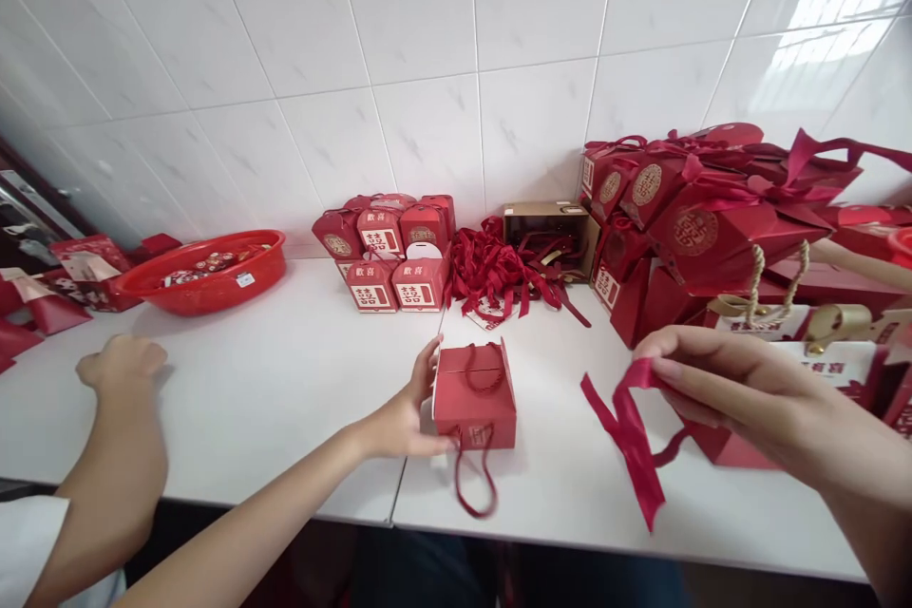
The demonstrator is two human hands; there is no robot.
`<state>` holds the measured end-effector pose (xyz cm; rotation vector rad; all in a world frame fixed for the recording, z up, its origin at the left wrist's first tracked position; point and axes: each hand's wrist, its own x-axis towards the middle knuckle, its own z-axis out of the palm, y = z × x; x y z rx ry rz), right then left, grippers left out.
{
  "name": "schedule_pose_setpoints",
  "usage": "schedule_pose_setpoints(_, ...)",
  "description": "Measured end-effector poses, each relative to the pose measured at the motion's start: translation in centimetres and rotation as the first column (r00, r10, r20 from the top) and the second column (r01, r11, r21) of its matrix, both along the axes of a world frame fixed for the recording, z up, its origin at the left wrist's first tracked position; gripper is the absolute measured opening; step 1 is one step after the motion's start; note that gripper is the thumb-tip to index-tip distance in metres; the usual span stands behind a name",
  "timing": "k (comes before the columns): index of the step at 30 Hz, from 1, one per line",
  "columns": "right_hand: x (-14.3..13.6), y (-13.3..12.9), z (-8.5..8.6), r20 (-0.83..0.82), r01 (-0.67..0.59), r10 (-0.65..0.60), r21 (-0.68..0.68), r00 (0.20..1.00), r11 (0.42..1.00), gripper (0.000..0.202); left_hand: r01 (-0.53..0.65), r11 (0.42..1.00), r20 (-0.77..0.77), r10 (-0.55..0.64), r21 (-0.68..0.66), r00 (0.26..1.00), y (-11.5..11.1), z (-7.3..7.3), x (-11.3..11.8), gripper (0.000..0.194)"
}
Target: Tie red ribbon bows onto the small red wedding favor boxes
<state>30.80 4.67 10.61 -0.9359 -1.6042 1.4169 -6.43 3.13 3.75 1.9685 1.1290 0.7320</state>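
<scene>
On the white table a small red gift box (476,394) stands with its dark red cord handles; one loop hangs over its near side. My left hand (399,413) holds the box by its left side, with the thumb at the near corner and the fingers along the far part. In the air to the right, a crimson ribbon (631,442) dangles from my right hand (719,375), pinched between thumb and fingers. Behind the box lies a tangled heap of red ribbons (488,266), beside an open cardboard box (545,209) containing more ribbon.
Several red gift boxes (385,252) are stacked by the tiled wall. A larger pile of ribboned boxes (702,218) and gift bags rises at right. At left, a co-worker's blurred hand (121,363) is near an orange-red basin (238,294) holding small wrapped items.
</scene>
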Motion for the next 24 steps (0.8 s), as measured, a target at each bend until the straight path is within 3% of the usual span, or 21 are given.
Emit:
schedule_pose_setpoints(2,-1.2,-0.1,0.3,0.040,-0.030,0.029,0.008,0.999,1.000,0.022,0.040,0.999,-0.019,-0.039,0.019,0.999,-0.5,-0.4,-0.4,0.126)
schedule_pose_setpoints(4,-2.1,-0.1,0.7,0.017,-0.012,0.012,0.027,1.000,1.000,0.026,0.021,0.992,0.000,-0.021,0.123,1.000,-0.4,0.7,-0.2,0.110)
schedule_pose_setpoints(7,-2.8,0.1,1.1,-0.070,0.015,-0.014,0.007,0.997,1.000,0.029,-0.035,0.961,-0.144,0.077,0.273,0.987,0.1,4.3,1.5,0.062)
schedule_pose_setpoints(10,-3.2,0.2,1.5,-0.167,0.031,-0.033,-0.015,0.985,0.999,0.029,0.047,0.954,-0.518,0.120,0.297,0.847,1.1,7.8,3.8,0.023)
schedule_pose_setpoints(12,-3.2,0.1,1.7,-0.208,0.040,-0.041,-0.006,0.977,0.999,0.029,0.099,0.947,-0.626,0.121,0.305,0.770,2.2,9.4,4.7,0.013)
schedule_pose_setpoints(13,-3.2,0.0,1.8,-0.221,0.043,-0.041,0.003,0.975,0.999,0.029,0.103,0.936,-0.627,0.140,0.335,0.766,2.9,10.0,4.8,0.014)
schedule_pose_setpoints(15,-3.2,0.0,2.0,-0.234,0.039,-0.035,0.014,0.972,0.999,0.028,-0.010,0.868,-0.527,0.310,0.497,0.791,4.2,10.8,4.8,0.017)
schedule_pose_setpoints(17,-3.2,-0.1,2.1,-0.255,0.042,-0.035,0.022,0.966,0.999,0.026,-0.235,0.701,-0.297,0.547,0.673,0.783,4.9,11.2,4.6,0.017)
schedule_pose_setpoints(18,-3.3,0.0,2.1,-0.268,0.044,-0.035,0.026,0.963,0.999,0.025,-0.321,0.646,-0.189,0.592,0.693,0.783,4.9,11.4,4.7,0.019)
schedule_pose_setpoints(19,-3.5,0.0,2.2,-0.283,0.042,-0.031,0.033,0.958,0.999,0.024,-0.361,0.664,-0.123,0.565,0.654,0.816,4.5,11.5,5.0,0.021)
schedule_pose_setpoints(20,-3.7,0.0,2.4,-0.297,0.032,-0.018,0.042,0.955,0.999,0.023,-0.339,0.758,-0.095,0.464,0.558,0.881,4.0,11.7,5.5,0.025)
schedule_pose_setpoints(22,-4.4,0.0,2.8,-0.319,-0.006,0.028,0.068,0.947,0.998,0.021,-0.099,0.962,-0.038,0.112,0.254,0.993,2.5,11.9,6.9,0.035)
schedule_pose_setpoints(23,-4.8,0.0,3.0,-0.324,-0.033,0.059,0.084,0.944,0.996,0.020,0.046,0.993,0.020,-0.048,0.110,0.999,1.7,12.0,7.8,0.038)
schedule_pose_setpoints(24,-5.1,0.0,3.1,-0.326,-0.057,0.088,0.102,0.941,0.993,0.019,0.162,0.987,0.074,-0.162,0.005,0.984,1.0,12.1,8.6,0.038)
